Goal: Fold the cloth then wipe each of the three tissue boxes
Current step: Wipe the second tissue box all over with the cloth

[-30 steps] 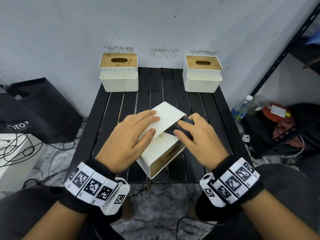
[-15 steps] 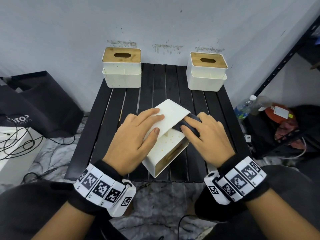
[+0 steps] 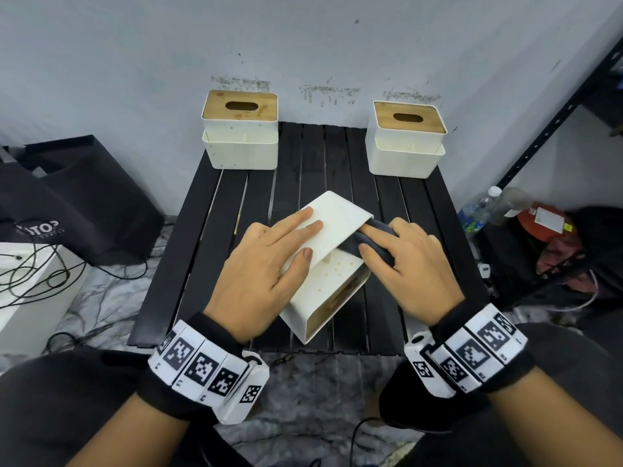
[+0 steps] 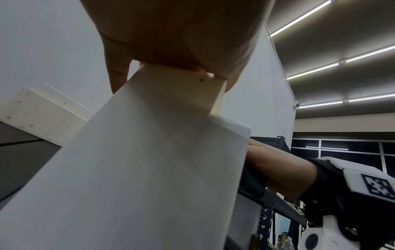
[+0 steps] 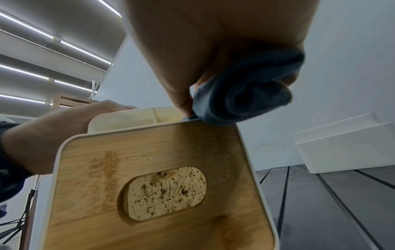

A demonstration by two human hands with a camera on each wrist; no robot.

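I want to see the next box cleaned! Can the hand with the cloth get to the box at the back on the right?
Probably yes. The right hand grips the cloth against the tipped box, and only bare table slats lie between it and the back right box.

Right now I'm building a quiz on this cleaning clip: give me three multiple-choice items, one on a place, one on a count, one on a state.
1. Where is the dark cloth?
A. in the right hand
B. on the floor
C. on the rear left box

2. How many tissue boxes stand upright by the wall?
A. none
B. two
C. three

3. How does the front tissue box sit?
A. upright
B. tipped on its side
C. stacked on another

Key: 1 A, the right hand presses the cloth against the box. 2 B, the rear left box and rear right box. 3 B, its wooden lid faces the person while the left hand steadies it.
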